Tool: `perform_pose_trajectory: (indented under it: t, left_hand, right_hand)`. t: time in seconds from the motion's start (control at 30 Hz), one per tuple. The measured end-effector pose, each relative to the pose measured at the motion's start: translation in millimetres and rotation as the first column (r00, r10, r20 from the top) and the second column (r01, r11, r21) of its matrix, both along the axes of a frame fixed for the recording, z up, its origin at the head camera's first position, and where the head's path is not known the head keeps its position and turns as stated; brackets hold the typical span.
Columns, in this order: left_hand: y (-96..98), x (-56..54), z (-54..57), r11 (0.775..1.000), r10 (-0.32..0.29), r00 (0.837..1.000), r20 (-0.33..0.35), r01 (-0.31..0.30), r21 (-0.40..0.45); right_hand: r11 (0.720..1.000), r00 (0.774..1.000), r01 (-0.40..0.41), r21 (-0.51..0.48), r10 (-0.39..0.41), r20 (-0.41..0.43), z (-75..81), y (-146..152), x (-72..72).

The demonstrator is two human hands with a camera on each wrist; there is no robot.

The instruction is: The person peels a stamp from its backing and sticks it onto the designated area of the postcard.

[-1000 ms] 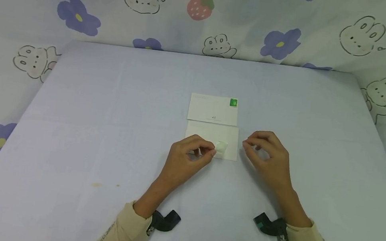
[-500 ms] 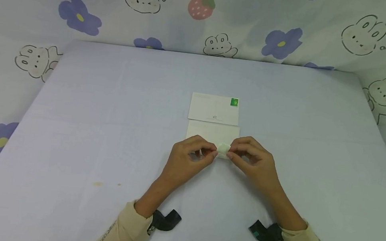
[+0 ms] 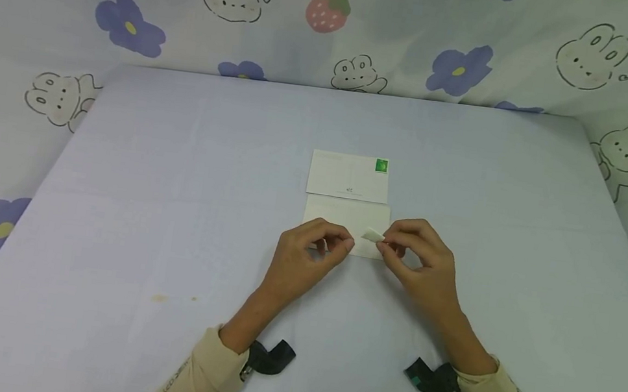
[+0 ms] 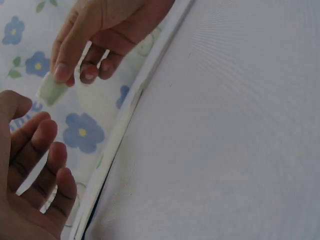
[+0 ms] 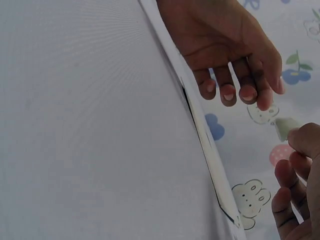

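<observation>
A small pale green square of paper (image 3: 372, 235) is pinched at its right edge between the thumb and fingertips of my right hand (image 3: 421, 255). It hangs tilted over a plain cream card (image 3: 347, 212). My left hand (image 3: 310, 251) hovers over that card's left part, fingers loosely curved. In the left wrist view, the left hand (image 4: 37, 170) has its thumb apart from its fingers and nothing between them; the paper square (image 4: 51, 91) is in the other hand. Directly behind the cream card lies a white postcard (image 3: 340, 176) with a green stamp (image 3: 382, 166) at its upper right corner.
A white cloth covers the table (image 3: 175, 172), with small yellowish stains (image 3: 159, 298) at left. Behind and beside it hangs a printed curtain (image 3: 287, 29) with rabbits, flowers and strawberries. Each wrist carries a black camera mount, left mount (image 3: 272, 357) and right mount (image 3: 428, 376).
The left hand pinched the paper square at first. My right hand came in from the right and took hold of it, then drew slightly right; the left fingers let go and stayed in place.
</observation>
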State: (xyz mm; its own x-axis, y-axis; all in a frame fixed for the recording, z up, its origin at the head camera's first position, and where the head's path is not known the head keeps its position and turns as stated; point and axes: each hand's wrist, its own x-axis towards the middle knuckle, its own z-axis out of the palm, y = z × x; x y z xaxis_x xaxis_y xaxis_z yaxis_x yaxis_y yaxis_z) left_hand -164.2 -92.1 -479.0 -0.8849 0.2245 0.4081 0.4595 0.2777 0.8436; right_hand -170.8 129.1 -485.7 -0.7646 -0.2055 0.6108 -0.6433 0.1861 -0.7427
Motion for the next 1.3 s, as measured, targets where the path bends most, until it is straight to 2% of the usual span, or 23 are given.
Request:
perform_pose_trajectory:
  t: [0.1, 0.23, 0.3, 0.5, 0.67, 0.77, 0.93, 1.0, 1.07, 1.17, 1.23, 1.3]
  left_hand:
    - [0.5, 0.7, 1.7, 1.0, -0.002, 0.997, 0.074, 0.001, 0.013]
    - [1.4, 1.4, 1.9, 0.998, -0.035, 0.982, 0.187, 0.024, 0.061]
    - [1.5, 1.3, 1.3, 0.996, -0.051, 0.973, 0.227, 0.034, 0.078]
    - [1.8, 1.1, 3.1, 0.995, -0.062, 0.951, 0.302, 0.033, 0.099]
    - [1.0, 1.1, 4.0, 0.994, -0.052, 0.929, 0.365, 0.015, 0.105]
    - [0.0, 0.9, 4.0, 0.992, -0.067, 0.92, 0.386, 0.021, 0.121]
    - [-1.6, 1.1, 5.3, 0.983, -0.111, 0.909, 0.403, 0.04, 0.179]
    - [-1.7, 1.1, 5.8, 0.985, -0.098, 0.916, 0.389, 0.033, 0.171]
    - [-1.9, 0.9, 5.8, 0.99, -0.06, 0.929, 0.366, 0.007, 0.142]
    - [-2.1, 0.5, 6.0, 0.993, 0.002, 0.944, 0.33, -0.04, 0.108]
    - [-2.3, 0.3, 6.2, 0.993, 0.024, 0.948, 0.318, -0.059, 0.102]
    - [-2.2, 0.4, 6.8, 0.993, 0.026, 0.95, 0.312, -0.061, 0.102]
  right_hand:
    - [0.997, 0.993, 0.054, 0.059, -0.048, -0.109, -0.7, 1.1, -1.8]
    - [0.995, 0.98, 0.034, 0.094, -0.015, -0.196, 1.6, -0.4, -2.0]
    - [0.989, 0.969, 0.048, 0.138, -0.013, -0.246, 2.2, -1.1, -1.9]
    - [0.957, 0.924, 0.134, 0.257, -0.027, -0.381, 6.4, -3.7, -2.0]
    - [0.95, 0.893, 0.132, 0.282, 0.009, -0.45, 10.0, -4.7, -2.7]
    - [0.949, 0.888, 0.123, 0.29, 0.025, -0.459, 11.9, -5.0, -2.5]
    - [0.952, 0.902, 0.109, 0.285, 0.025, -0.43, 11.3, -5.7, -2.9]
    - [0.958, 0.919, 0.101, 0.27, 0.014, -0.395, 10.1, -6.0, -2.6]
    - [0.969, 0.947, 0.082, 0.233, -0.003, -0.32, 9.1, -6.1, -1.5]
    - [0.985, 0.986, 0.069, 0.16, -0.044, -0.158, 8.3, -5.7, 1.3]
    - [0.991, 0.997, 0.072, 0.114, -0.067, -0.049, 7.6, -5.4, 2.7]
    - [0.993, 0.997, 0.07, 0.094, -0.074, 0.037, 6.9, -5.3, 3.5]
